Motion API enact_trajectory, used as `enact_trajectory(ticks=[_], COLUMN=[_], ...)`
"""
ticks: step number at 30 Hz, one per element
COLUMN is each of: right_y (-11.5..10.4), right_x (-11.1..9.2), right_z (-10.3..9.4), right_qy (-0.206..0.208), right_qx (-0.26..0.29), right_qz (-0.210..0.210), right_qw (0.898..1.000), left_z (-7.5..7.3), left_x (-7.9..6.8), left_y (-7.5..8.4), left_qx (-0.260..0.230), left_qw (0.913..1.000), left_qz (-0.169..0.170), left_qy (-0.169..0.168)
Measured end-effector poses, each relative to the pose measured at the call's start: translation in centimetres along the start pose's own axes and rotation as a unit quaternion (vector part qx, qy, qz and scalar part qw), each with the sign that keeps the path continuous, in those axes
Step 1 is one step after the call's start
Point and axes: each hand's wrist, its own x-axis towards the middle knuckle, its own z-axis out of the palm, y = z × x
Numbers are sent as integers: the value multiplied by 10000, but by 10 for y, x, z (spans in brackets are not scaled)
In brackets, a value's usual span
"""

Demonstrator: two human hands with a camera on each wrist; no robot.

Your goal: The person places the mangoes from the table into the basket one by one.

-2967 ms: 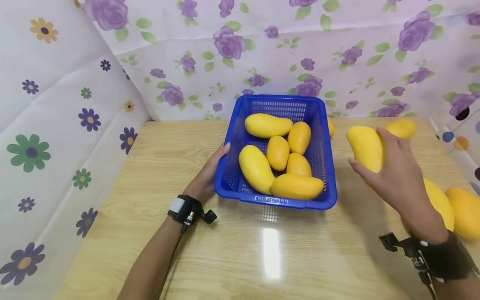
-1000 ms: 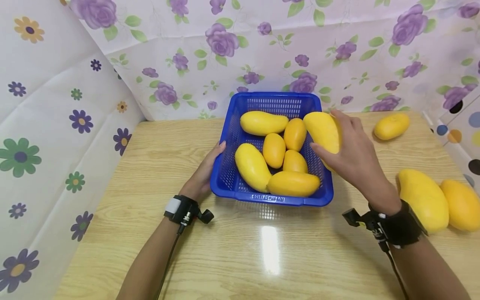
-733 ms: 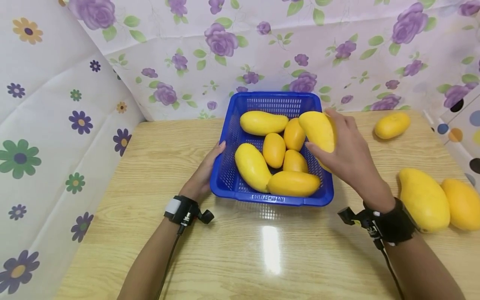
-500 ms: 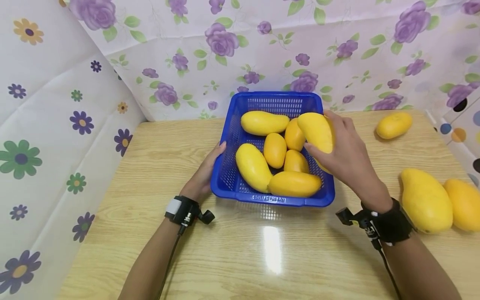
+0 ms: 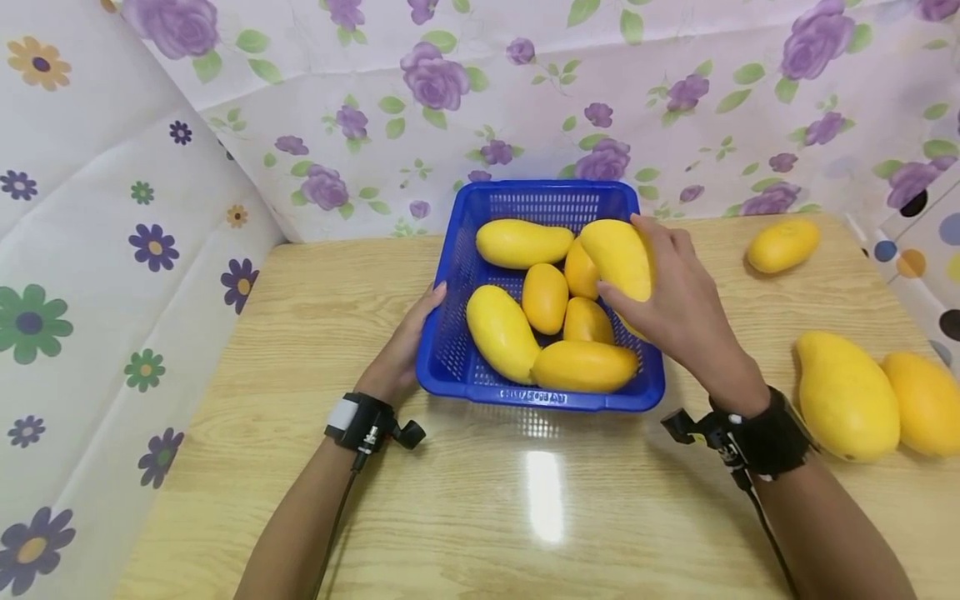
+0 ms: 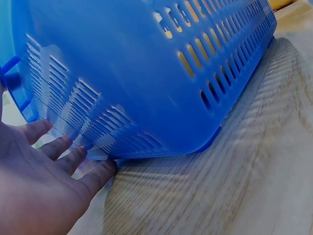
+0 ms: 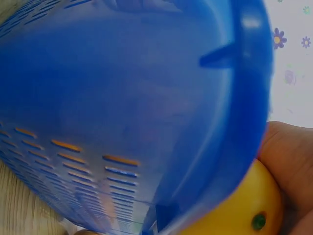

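Note:
A blue plastic basket (image 5: 540,398) holds several yellow mangoes, among them a long mango (image 5: 525,243) at the back and another mango (image 5: 587,367) at the front. My left hand (image 5: 399,346) rests against the basket's left side, thumb at the rim. In the left wrist view its fingers (image 6: 73,159) lie fairly straight, with tips on the slotted wall. My right hand (image 5: 678,304) grips a yellow mango (image 5: 621,257) over the basket's right rim, thumb on the near side. Its stem end shows beside the rim in the right wrist view; the fingers' far side is hidden.
On the wooden table (image 5: 322,333), a large mango (image 5: 847,396) and an orange-yellow mango (image 5: 922,404) lie side by side at right. A smaller mango (image 5: 783,246) lies at the back right. Flowered cloth (image 5: 337,125) stands behind the table.
My right hand has carried its mango leftward from the table's right side to over the basket's right part, slowing in the last second. The left hand stays at the basket.

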Motion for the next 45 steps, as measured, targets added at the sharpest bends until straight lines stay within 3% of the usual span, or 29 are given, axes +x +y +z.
enact_trajectory(ticks=[21, 36, 45], right_y=[-2, -4, -2], right_x=[8, 12, 10], right_z=[26, 46, 53], right_qy=[-25, 110, 119], right_qx=[268, -56, -316], right_qz=[-165, -388, -276], right_qw=[9995, 9992, 9990], left_z=[3, 0, -1], left_x=[5, 1, 1], left_y=[-7, -3, 0], left_qx=[-108, -130, -4], left_qw=[9999, 9998, 9998], left_qz=[79, 118, 141], left_qy=[-73, -89, -151])
